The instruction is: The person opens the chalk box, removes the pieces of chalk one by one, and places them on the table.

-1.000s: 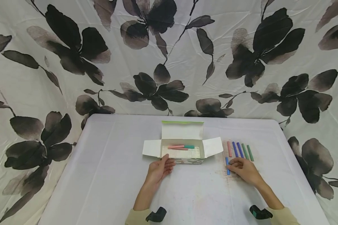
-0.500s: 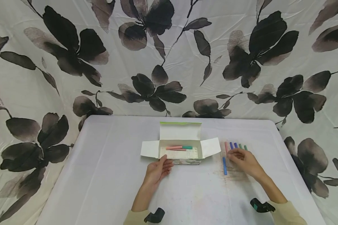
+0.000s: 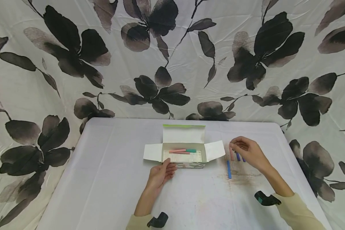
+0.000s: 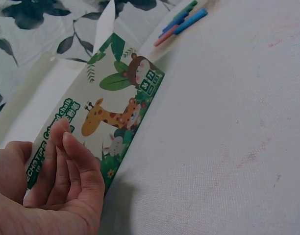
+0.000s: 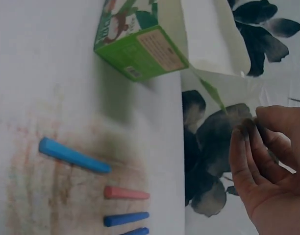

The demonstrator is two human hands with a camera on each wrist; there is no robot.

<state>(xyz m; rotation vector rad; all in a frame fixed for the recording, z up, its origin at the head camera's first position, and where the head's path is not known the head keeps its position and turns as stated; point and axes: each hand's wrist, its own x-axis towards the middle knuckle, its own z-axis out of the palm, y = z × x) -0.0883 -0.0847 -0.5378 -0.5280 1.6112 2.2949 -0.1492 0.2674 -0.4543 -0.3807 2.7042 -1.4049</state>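
Two hands are in view. Your left hand (image 3: 161, 174) rests with relaxed fingers against the near wall of the open chalk box (image 3: 184, 156) at the table's (image 3: 103, 179) centre. Your right hand (image 3: 247, 151), fingers curled, hovers above the chalk row (image 3: 237, 156); whether it pinches a stick cannot be determined. A light blue chalk (image 3: 228, 169) lies just left of the row.

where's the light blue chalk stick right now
In the head view the light blue chalk stick lies alone on the table, right of the open chalk box and just nearer than the row of sticks under the right hand.
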